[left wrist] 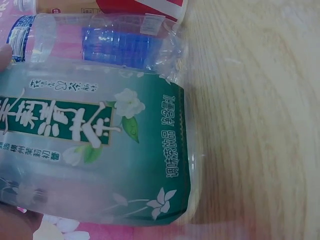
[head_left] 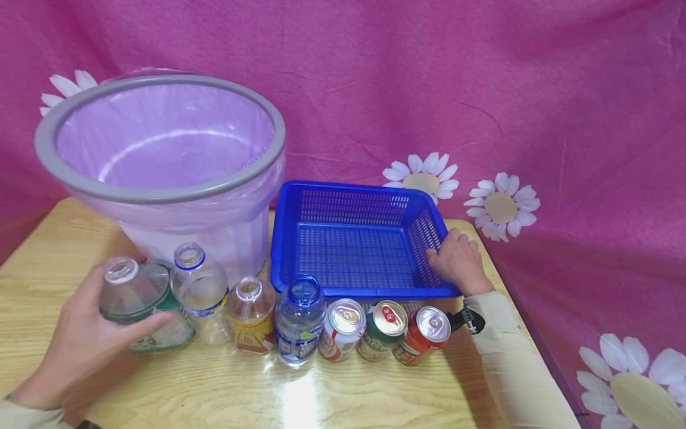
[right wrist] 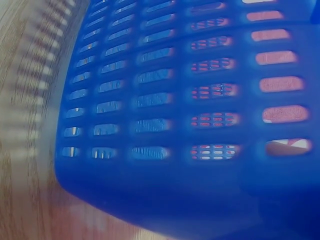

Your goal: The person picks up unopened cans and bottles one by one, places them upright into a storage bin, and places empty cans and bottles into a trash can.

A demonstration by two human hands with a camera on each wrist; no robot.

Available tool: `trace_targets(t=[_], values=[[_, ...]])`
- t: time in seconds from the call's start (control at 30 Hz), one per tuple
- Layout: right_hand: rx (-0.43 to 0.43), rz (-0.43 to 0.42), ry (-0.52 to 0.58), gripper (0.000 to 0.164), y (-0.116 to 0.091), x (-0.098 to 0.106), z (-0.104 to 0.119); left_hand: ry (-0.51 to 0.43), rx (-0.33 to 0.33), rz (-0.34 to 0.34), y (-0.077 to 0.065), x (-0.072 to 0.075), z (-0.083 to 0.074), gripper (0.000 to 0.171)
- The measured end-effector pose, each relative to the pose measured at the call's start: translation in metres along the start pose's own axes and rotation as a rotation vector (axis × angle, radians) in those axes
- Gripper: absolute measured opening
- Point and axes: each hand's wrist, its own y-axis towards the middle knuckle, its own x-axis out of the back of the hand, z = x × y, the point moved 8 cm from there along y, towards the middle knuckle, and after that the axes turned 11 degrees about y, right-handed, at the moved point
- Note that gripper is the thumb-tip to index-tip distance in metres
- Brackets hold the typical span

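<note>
My left hand holds a large uncapped clear bottle with a green label, thumb across its front and the other fingers hidden behind. White flowers show on that bottle's label in the left wrist view. To its right stands a clear bottle with a blue neck ring. Over at the right, my right hand grips the right rim of a blue plastic basket, thumb on the inner side. The slotted wall of the basket fills most of the right wrist view; no fingers show there.
A bin with a grey rim and a clear liner stands at the back left. Along the basket's front runs a row: an orange-labelled bottle, a blue-mouthed bottle, a white can, a green can and a red can.
</note>
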Motion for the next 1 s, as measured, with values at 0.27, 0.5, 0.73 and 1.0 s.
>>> trace_targets(t=[0.27, 0.5, 0.73, 1.0], values=[[0.002, 0.0, -0.002, 0.057, -0.0003, 0.0007, 0.0003, -0.008, 0.01, -0.01, 0.0007, -0.0008, -0.0003, 0.095], [0.043, -0.027, -0.011, 0.058, -0.0017, 0.0036, 0.0034, -0.014, 0.001, -0.015, -0.0007, 0.0006, -0.0023, 0.093], [0.051, -0.031, -0.024, 0.058, -0.0028, 0.0033, 0.0042, -0.012, -0.015, -0.043, -0.0037, 0.0027, -0.0046, 0.092], [0.051, -0.032, -0.027, 0.058, -0.0028, 0.0035, 0.0042, -0.015, -0.06, -0.067, -0.0053, 0.0043, -0.0082, 0.09]])
